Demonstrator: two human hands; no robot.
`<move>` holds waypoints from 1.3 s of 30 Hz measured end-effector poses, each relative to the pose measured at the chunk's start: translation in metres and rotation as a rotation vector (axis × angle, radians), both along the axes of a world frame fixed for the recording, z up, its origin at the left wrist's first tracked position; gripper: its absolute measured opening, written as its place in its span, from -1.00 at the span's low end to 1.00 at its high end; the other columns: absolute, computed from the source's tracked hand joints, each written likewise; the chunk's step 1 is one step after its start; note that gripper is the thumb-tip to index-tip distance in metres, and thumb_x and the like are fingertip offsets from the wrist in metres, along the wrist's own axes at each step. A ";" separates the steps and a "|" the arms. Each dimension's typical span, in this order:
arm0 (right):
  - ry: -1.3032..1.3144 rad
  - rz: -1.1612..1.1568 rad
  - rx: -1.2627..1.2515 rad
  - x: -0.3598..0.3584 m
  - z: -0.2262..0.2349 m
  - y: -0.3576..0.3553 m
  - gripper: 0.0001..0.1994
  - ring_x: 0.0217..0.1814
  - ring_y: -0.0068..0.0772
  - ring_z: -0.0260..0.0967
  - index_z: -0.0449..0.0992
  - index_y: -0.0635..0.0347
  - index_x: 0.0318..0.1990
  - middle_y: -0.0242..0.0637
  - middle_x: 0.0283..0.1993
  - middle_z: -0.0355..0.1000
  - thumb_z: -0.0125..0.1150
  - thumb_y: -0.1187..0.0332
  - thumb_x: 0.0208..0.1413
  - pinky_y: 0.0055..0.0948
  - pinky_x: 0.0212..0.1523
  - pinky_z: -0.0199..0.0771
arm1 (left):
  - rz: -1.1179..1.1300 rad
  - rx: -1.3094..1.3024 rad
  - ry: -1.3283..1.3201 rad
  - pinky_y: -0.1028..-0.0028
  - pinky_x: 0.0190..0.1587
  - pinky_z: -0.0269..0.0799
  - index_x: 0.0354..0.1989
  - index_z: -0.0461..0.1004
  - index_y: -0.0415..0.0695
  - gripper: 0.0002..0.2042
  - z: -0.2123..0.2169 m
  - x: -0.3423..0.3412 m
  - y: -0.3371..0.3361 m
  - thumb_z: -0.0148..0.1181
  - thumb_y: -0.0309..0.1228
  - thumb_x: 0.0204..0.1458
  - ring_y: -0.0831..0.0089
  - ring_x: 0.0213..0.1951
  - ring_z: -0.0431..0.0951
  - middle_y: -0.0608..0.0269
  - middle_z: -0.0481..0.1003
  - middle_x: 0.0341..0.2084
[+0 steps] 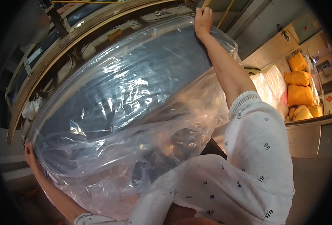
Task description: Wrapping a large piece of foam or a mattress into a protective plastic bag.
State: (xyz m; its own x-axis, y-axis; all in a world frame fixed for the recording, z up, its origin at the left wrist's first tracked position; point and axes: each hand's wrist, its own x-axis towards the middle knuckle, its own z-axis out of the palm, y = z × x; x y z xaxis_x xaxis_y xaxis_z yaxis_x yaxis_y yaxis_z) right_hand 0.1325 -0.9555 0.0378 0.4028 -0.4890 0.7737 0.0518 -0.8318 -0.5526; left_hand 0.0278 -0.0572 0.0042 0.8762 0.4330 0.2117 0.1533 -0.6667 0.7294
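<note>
A wide, wrinkled clear plastic sheet (136, 93) is stretched over a dark blue-grey flat surface (166, 60), which shows through it. The near part hangs loose in folds towards my body and covers my lap. My right hand (203, 23) is closed at the sheet's far right corner, beside the wooden rail, with the arm reaching far out. My left hand (29, 153) is closed on the left corner, its fingers only partly visible. Whether the plastic is one layer or a bag, I cannot tell.
A long curved wooden rail (61, 48) runs along the far side, with a metal-fitted frame beyond it. A crumpled white piece (31, 108) lies near its left end. At right, orange bundles (300, 94) are stacked beside white plastic wrapping (269, 85). A yellow cord (226, 14) hangs at the top.
</note>
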 end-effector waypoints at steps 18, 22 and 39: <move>0.812 1.095 0.723 -0.197 0.049 0.149 -0.76 -0.40 -0.78 0.12 0.49 0.07 -0.22 -0.58 -0.38 0.39 0.20 0.25 -0.06 -0.65 -0.36 0.11 | 0.625 -0.284 -0.360 0.47 -0.23 0.28 -0.05 0.41 -0.19 -0.62 0.111 -0.409 0.060 0.11 -0.25 -0.02 0.42 -0.22 0.37 0.32 0.42 -0.19; 0.681 1.180 0.718 -0.211 0.042 0.153 -0.75 -0.38 -0.78 0.14 0.47 0.16 -0.18 -0.61 -0.44 0.34 0.17 0.33 -0.05 -0.64 -0.31 0.19 | 0.635 0.185 0.094 0.33 -0.14 0.32 -0.06 0.42 -0.16 -0.65 0.085 -0.410 0.092 0.06 -0.32 -0.05 0.26 -0.17 0.41 0.17 0.43 -0.17; 0.521 1.231 0.559 -0.229 0.049 0.127 -0.59 -0.48 -0.80 0.06 0.28 0.27 0.01 -0.60 -0.55 0.14 0.13 0.45 -0.05 -0.74 -0.42 0.09 | -1.009 0.237 -0.257 0.51 -0.16 0.31 -0.20 0.42 -0.28 -0.74 0.141 -0.100 -0.544 0.16 -0.45 -0.08 0.41 -0.24 0.43 0.19 0.43 -0.30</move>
State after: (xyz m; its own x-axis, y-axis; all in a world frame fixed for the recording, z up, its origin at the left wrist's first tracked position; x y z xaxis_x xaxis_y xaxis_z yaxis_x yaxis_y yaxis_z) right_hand -0.0962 -0.8284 0.0872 0.9534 0.1847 0.2385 0.2569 -0.0825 -0.9629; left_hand -0.0723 -0.6013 0.1450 0.7238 -0.5438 0.4247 -0.6885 -0.5284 0.4968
